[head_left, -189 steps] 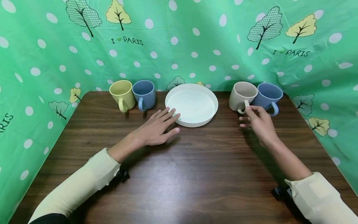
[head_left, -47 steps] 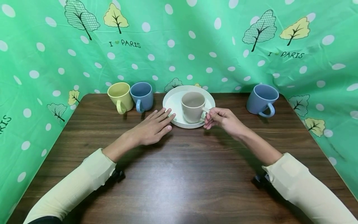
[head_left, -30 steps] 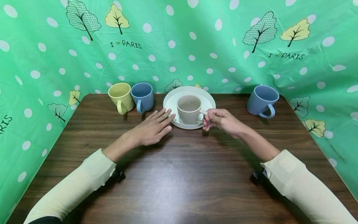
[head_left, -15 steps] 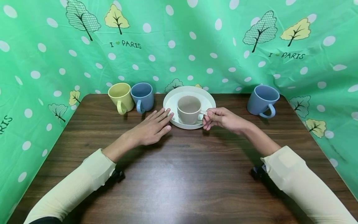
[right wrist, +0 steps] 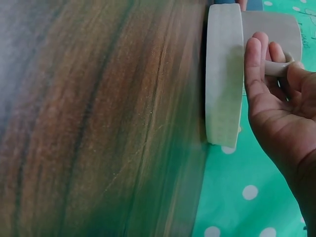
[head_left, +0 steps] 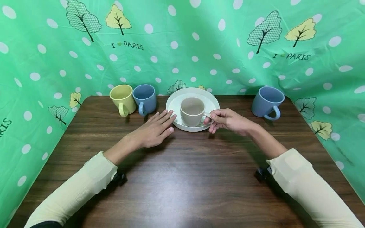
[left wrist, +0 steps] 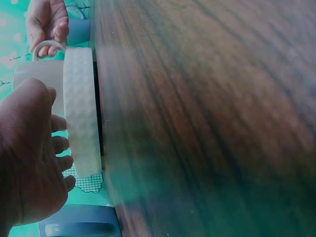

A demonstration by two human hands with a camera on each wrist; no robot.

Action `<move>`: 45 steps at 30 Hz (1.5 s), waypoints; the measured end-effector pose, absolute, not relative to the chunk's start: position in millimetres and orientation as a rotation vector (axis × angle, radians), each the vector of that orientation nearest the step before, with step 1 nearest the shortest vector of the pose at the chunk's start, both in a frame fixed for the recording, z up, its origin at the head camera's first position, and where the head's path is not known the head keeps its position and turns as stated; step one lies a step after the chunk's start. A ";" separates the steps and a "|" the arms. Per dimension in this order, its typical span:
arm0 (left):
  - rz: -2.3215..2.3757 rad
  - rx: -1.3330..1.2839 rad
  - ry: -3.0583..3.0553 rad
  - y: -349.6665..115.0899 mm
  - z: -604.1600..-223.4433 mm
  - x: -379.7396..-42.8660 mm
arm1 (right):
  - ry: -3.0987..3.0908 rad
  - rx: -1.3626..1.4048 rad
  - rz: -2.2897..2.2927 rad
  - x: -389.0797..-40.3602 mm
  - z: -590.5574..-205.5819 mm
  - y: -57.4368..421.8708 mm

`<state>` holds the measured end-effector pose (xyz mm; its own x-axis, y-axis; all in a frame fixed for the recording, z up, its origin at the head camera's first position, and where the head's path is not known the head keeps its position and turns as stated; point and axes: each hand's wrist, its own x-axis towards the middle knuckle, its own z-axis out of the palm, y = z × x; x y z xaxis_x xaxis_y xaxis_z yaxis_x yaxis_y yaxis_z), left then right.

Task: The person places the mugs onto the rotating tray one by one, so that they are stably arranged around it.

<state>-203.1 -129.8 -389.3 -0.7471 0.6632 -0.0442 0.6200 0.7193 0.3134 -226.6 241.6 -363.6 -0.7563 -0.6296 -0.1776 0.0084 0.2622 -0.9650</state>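
A greyish-beige mug [head_left: 192, 111] stands upright inside a round white tray [head_left: 174, 98] at the back middle of the table. My right hand [head_left: 232, 121] is at the mug's handle [head_left: 208, 118], its thumb on the outer edge and fingertips showing behind and through the loop. From the right wrist view, the right hand [right wrist: 284, 106] has a finger curled at the handle, while other fingers lie apart from it. On the tray's left side, my left hand [head_left: 152, 129] stretches its fingers flat, with the tips at the rim. In the left wrist view the left hand [left wrist: 32, 153] holds nothing.
A yellow mug [head_left: 125, 99] and a blue mug [head_left: 146, 100] stand side by side left of the tray. Another blue mug [head_left: 266, 103] is at the back right corner. Behind the wooden table [head_left: 188, 177] hangs a green dotted curtain [head_left: 182, 41].
The beige mug went from beside the right blue mug into the tray, carried by my right hand. In the last half second my right fingers loosened, uncovering more handle. My left hand stayed nearly still.
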 end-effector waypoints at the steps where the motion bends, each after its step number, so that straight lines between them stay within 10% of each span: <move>1: 0.421 1.039 2.768 -130.2 -389.1 -203.0 | 2.002 -0.551 -1.536 -225.9 -363.5 241.5; 45: 0.415 1.148 2.887 -133.1 -392.5 -188.6 | 2.450 -0.297 -1.866 -186.2 -351.6 343.8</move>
